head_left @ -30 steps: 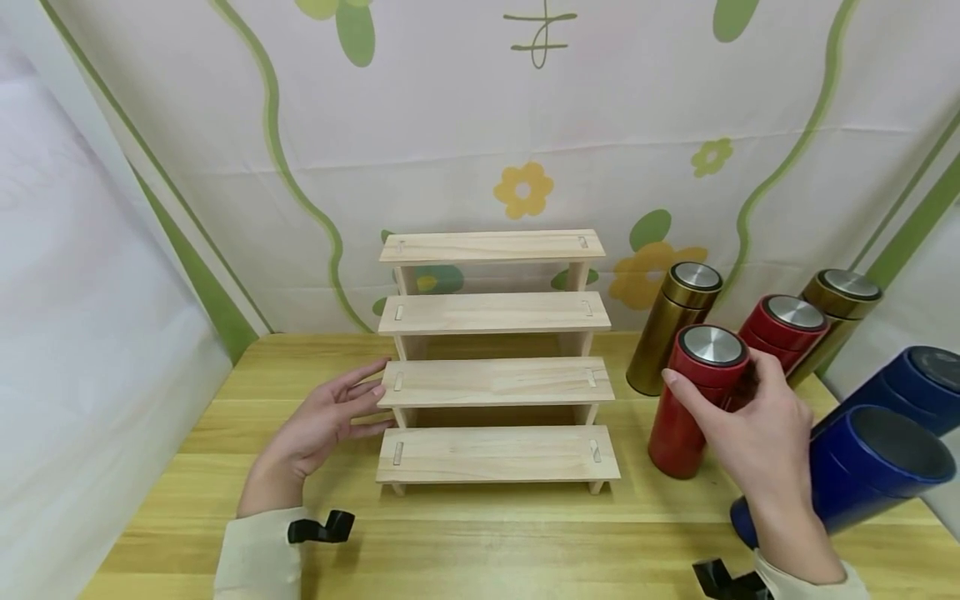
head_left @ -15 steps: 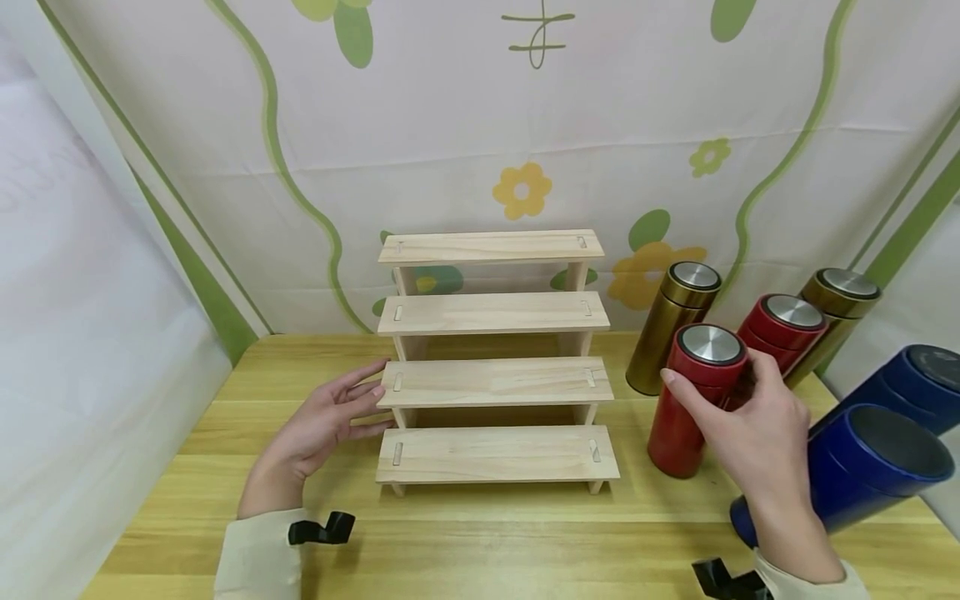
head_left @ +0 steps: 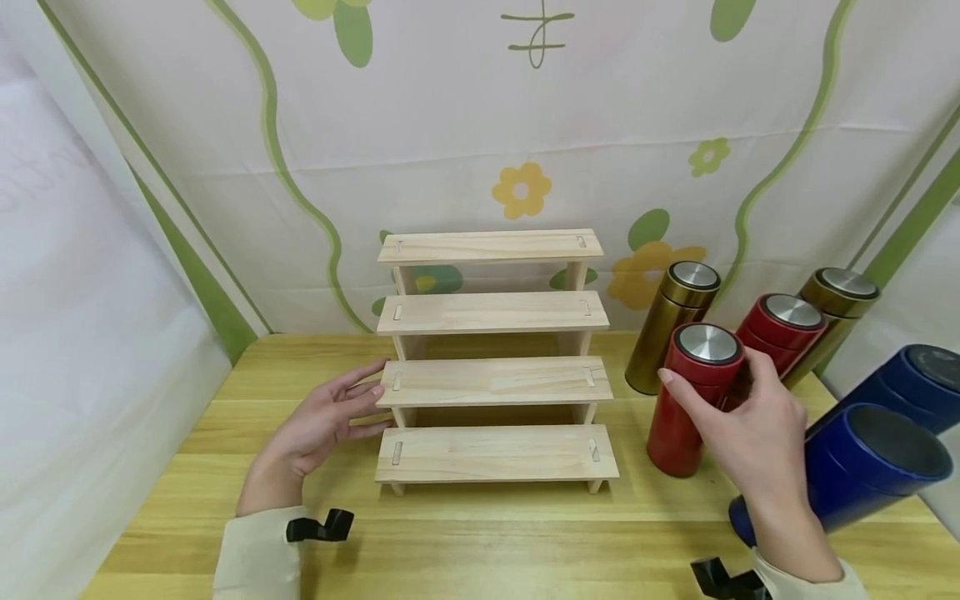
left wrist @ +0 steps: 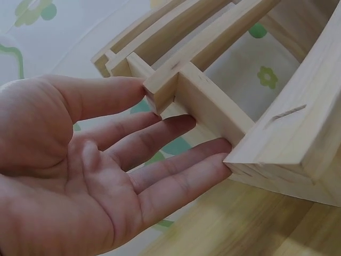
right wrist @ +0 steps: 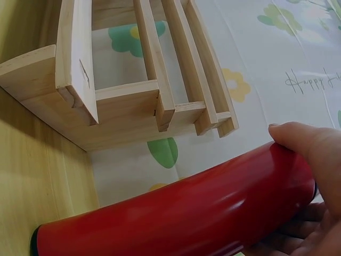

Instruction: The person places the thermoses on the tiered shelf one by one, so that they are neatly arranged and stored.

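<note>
On the table stands a pale wooden stepped shelf, its tiers rising toward the back. At its left side my left hand has fairly straight fingers; in the left wrist view the thumb and fingertips touch the shelf's side. Right of the shelf, my right hand grips an upright red thermos with a silver-topped lid, thumb in front and fingers behind, partly hidden. The right wrist view shows the red thermos close up, its base by the tabletop.
Behind the right hand stand a second red thermos and two gold thermoses. Two blue thermoses are at the far right. A printed cloth hangs behind the wooden table.
</note>
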`<state>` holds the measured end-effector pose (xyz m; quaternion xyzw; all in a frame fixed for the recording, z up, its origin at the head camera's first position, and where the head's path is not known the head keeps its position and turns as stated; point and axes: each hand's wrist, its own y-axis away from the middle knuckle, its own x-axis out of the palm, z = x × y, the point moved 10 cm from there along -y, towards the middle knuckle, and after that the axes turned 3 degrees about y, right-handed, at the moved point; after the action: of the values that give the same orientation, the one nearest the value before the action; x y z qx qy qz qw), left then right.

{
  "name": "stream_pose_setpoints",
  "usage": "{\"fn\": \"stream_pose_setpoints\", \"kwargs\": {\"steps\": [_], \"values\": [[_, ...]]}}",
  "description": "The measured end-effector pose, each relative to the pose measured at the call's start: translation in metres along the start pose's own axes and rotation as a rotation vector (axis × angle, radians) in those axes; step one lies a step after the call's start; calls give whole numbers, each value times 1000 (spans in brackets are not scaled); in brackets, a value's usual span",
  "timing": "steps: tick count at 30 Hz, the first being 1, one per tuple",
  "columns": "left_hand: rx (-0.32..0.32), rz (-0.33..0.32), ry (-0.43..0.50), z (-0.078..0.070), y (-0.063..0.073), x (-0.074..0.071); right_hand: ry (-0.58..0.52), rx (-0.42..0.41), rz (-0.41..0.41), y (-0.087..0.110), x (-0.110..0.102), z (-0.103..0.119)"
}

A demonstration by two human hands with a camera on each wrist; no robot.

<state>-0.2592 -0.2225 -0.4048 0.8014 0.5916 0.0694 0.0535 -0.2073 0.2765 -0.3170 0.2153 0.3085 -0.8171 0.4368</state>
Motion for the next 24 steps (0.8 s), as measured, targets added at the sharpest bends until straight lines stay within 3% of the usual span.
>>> {"fn": "stream_pose_setpoints", "kwargs": {"steps": [24], "values": [[8, 30, 13, -1, -1, 0, -3, -20, -25, 0, 0, 2]]}}
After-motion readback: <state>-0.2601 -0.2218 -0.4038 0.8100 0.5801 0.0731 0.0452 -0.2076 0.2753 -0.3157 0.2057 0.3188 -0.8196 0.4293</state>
